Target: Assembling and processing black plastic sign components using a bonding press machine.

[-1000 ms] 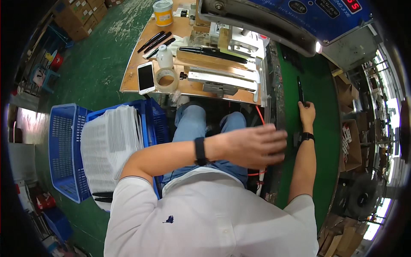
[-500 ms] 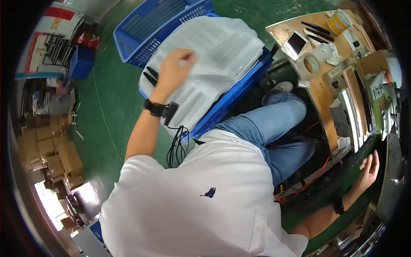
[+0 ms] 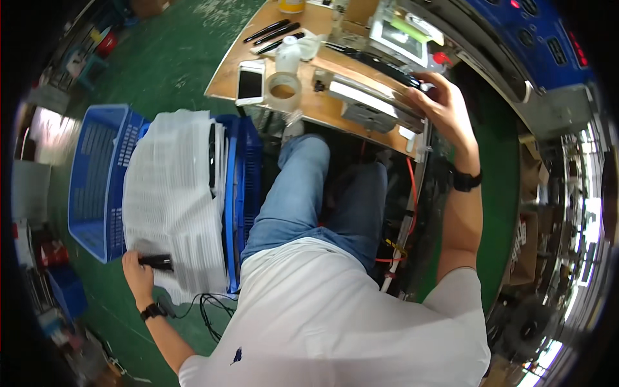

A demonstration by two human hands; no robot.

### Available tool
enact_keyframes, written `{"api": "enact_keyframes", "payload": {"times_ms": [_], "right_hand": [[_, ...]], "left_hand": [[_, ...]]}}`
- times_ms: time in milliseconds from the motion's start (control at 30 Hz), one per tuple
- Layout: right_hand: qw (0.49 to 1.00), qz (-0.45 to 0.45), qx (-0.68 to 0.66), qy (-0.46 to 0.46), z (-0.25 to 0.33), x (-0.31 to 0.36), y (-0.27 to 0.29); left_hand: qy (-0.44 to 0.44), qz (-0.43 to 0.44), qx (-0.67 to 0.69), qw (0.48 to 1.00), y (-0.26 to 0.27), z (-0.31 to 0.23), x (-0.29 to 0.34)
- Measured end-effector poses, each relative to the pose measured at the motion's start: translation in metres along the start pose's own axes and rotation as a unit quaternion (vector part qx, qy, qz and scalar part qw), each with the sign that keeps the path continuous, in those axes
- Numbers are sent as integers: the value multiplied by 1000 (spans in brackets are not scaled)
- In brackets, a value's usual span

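My left hand (image 3: 137, 276) has its fingers closed on the end of a short black piece (image 3: 157, 262), at the near left edge of a stack of white ribbed foam sheets (image 3: 177, 180). The stack rests on a blue crate (image 3: 233, 213); dark strips (image 3: 212, 155) show between its layers on the right. At the workbench (image 3: 309, 100), my right hand (image 3: 446, 108) pinches the near end of a long glossy black piece (image 3: 387, 66) between thumb and fingers. That piece lies beside a metal fixture with a bright bar (image 3: 367, 95).
A second blue crate (image 3: 97, 187) stands left of the stack. On the bench are several black pieces (image 3: 271, 32), a phone (image 3: 251, 82), a tape roll (image 3: 283, 90) and a white bottle (image 3: 288, 57). A blue machine (image 3: 545, 39) stands far right. Black cable (image 3: 207, 309) hangs near the stack.
My view has swung right toward the bench. My left hand, earlier raised over the foam, is now at its edge on a black piece. My right hand has come from empty space to the long black piece.
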State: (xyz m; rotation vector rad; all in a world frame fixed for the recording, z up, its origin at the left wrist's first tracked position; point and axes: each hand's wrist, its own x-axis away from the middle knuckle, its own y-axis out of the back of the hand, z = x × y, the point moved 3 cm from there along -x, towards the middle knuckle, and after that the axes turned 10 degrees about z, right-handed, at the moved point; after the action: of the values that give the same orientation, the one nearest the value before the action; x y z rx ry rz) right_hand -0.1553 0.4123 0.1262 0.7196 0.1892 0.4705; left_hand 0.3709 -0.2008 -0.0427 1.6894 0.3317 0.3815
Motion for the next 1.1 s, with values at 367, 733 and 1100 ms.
{"api": "enact_keyframes", "payload": {"times_ms": [367,733,1100], "right_hand": [[990,-111,-9,87,-31,53,44],[822,-353,197,-401,-326,235,117],[821,-291,275,-407,-312,180,117]], "left_hand": [[127,164,37,978,32,3,-3],[-29,-28,300,953,40,-87,-149],[-369,-101,284,879,101,-373,-261]]}}
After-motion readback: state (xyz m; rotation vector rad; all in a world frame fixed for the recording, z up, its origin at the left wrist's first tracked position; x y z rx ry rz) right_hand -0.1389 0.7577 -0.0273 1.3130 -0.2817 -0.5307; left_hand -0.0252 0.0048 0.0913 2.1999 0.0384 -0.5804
